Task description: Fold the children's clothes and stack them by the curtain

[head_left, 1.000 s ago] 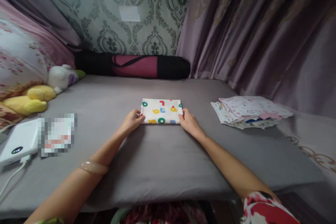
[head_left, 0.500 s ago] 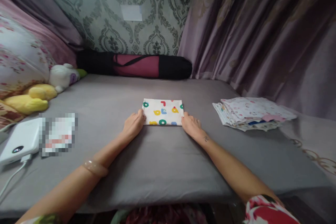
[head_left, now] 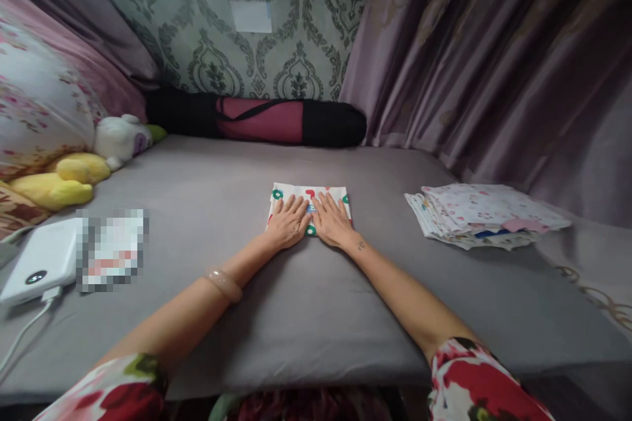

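Two hands, left hand (head_left: pixel 288 222) and right hand (head_left: pixel 332 218), flat and side by side, we press one folded cloth (head_left: pixel 309 195) mid-bed (head_left: pixel 306 316); one cloth stack (head_left: pixel 486 215) near the right edge.

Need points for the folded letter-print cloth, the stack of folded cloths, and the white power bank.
folded letter-print cloth (head_left: pixel 330 190): head view, bare far edge beyond the fingers.
stack of folded cloths (head_left: pixel 486 214): head view, middle of the top cloth.
white power bank (head_left: pixel 42 261): head view, middle of its top face.

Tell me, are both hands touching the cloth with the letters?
Touching. The head view shows the left hand and right hand lying flat on the folded cloth.
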A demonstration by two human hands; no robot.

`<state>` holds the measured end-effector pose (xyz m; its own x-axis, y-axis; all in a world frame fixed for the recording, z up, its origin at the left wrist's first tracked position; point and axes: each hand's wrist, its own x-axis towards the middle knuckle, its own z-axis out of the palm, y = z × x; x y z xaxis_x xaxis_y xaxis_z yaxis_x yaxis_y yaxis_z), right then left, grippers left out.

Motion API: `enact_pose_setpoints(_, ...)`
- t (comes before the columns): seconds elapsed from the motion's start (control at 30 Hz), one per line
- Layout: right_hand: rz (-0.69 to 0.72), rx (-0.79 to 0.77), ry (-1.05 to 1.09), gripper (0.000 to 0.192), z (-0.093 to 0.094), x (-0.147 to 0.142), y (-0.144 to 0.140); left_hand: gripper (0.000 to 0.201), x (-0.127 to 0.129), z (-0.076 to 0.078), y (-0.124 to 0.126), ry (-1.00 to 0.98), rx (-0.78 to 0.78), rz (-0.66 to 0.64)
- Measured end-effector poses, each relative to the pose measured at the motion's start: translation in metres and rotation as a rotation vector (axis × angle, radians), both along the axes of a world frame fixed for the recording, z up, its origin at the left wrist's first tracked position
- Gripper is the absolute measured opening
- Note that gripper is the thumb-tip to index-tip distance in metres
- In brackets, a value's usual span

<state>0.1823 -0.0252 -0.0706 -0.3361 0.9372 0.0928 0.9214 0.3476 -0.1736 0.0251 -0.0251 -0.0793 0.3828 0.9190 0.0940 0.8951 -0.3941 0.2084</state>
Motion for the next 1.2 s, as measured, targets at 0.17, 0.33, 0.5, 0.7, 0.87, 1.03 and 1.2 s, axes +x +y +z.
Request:
enact_pose_setpoints(0.17,-0.024,-0.032,-0.001,0.057,0.000,0.002,-0.002,0.064,-0.009,0.007,0.001,0.034,-0.129,-0.054)
enact_pose_setpoints(0.33,-0.036,-0.096,-0.009,0.057,0.001,0.000,0.000,0.078,-0.015,0.012,0.011,0.087,-0.297,-0.124)
enact_pose_setpoints(0.5,-0.013,-0.162,-0.012,0.058,0.013,0.003,0.007,0.088,-0.021,0.027,0.025,0.125,-0.361,-0.183)
enact_pose_setpoints(0.7,0.030,-0.005,-0.011,0.051,0.021,-0.005,0.024,0.041,-0.006,0.032,0.040,-0.028,-0.066,0.056)
enact_pose_setpoints(0.87,0.028,-0.015,-0.028,0.056,0.006,-0.013,0.029,0.048,0.003,0.001,0.041,0.022,0.131,0.065)
enact_pose_setpoints(1.03,-0.029,-0.046,0.002,0.057,0.000,-0.011,0.029,0.056,0.001,-0.009,0.042,0.053,0.071,0.128)
enact_pose_setpoints(1.2,-0.057,-0.087,0.010,0.063,-0.003,-0.013,0.032,0.059,0.002,-0.006,0.043,0.076,0.027,0.159)
